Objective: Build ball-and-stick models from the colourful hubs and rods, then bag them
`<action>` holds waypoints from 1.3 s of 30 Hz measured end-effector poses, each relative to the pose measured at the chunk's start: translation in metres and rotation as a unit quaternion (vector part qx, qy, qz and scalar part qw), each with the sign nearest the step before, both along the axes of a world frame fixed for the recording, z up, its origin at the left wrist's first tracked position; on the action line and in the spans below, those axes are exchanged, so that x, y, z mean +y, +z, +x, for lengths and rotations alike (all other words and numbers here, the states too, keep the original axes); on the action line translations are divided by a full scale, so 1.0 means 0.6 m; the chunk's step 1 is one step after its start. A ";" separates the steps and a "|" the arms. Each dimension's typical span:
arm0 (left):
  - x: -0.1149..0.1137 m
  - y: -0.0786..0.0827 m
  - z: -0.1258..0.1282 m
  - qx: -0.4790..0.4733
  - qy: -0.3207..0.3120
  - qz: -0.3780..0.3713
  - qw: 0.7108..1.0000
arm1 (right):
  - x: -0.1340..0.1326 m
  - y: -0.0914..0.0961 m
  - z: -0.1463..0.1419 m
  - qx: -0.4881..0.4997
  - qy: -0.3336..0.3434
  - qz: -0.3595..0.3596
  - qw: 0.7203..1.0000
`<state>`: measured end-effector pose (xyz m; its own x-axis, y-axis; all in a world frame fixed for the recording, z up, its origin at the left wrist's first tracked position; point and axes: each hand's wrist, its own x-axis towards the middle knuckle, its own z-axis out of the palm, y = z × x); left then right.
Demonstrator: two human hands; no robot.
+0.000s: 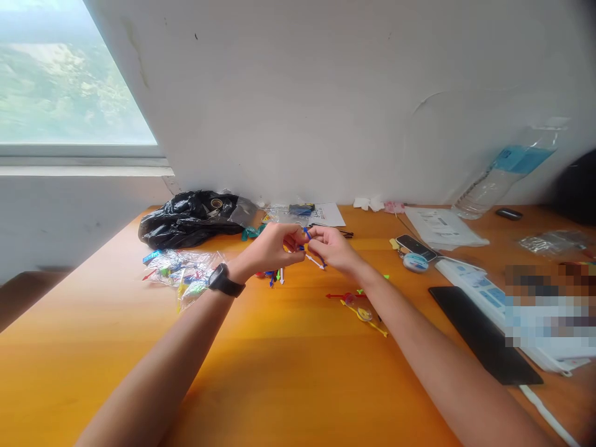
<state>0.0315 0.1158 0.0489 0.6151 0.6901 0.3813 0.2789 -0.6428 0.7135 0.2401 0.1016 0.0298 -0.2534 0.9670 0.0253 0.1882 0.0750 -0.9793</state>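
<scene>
My left hand point(275, 249), with a black watch point(226, 280) on its wrist, is closed in a pinch above the table. Facing it, my right hand point(336, 250) pinches too, and the fingertips of the two hands nearly meet. Between them is a small blue plastic piece point(307, 234), partly hidden by the fingers. A white arrow-shaped piece point(316, 261) shows just below the hands. Under my left hand lie small blue, green and white arrow pieces point(278, 277). A red arrow piece point(342, 296) and a yellow arrow piece point(378, 328) with a clear round part lie by my right forearm.
Clear plastic bags of colourful parts point(186, 273) lie on the left, with a black plastic bag point(186, 217) behind. To the right are a phone point(416, 246), a round case point(415, 262), a black flat pad point(482, 335) and a tilted water bottle point(507, 174) against the wall.
</scene>
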 end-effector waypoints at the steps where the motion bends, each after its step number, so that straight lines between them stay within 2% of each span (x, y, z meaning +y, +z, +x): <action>1: 0.002 -0.004 -0.003 0.026 0.009 0.001 1.000 | 0.005 -0.007 0.003 -0.028 -0.012 0.011 0.999; 5: 0.008 -0.022 -0.006 0.136 0.021 0.000 0.990 | 0.023 -0.042 0.021 -0.170 -0.038 0.077 0.982; 9: 0.007 -0.037 -0.001 0.209 0.025 0.027 0.977 | 0.024 -0.057 0.035 -0.301 -0.005 0.072 0.951; 11: 0.011 -0.043 -0.002 0.234 0.037 0.061 0.970 | 0.019 -0.042 0.044 -0.347 0.019 0.069 0.935; 14: 0.020 -0.050 -0.007 0.227 0.041 0.129 0.964 | 0.003 0.007 0.067 -0.413 0.087 0.045 0.906; 18: 0.030 -0.059 -0.014 0.205 0.055 0.155 0.965 | -0.025 0.069 0.089 -0.483 0.200 -0.077 0.849; 20: 0.031 -0.065 -0.015 0.220 0.067 0.149 0.962 | -0.032 0.076 0.090 -0.503 0.218 -0.124 0.827; 23: 0.032 -0.071 -0.016 0.240 0.071 0.122 0.960 | -0.031 0.063 0.084 -0.515 0.223 -0.153 0.813; 25: 0.032 -0.071 -0.017 0.239 0.062 0.101 0.964 | -0.027 0.055 0.083 -0.504 0.234 -0.146 0.818; 27: 0.033 -0.067 -0.019 0.229 0.058 0.102 0.966 | -0.024 0.056 0.083 -0.471 0.235 -0.124 0.841; 32: 0.028 -0.036 -0.017 0.160 0.067 0.140 0.975 | -0.021 0.071 0.078 -0.298 0.192 -0.028 0.935; 35: 0.012 -0.005 -0.009 0.077 0.058 0.118 0.988 | -0.015 0.064 0.061 -0.144 0.121 0.009 0.982; 39: -0.014 0.026 0.003 -0.009 0.009 0.066 0.998 | -0.009 0.052 0.035 0.009 0.018 0.031 0.999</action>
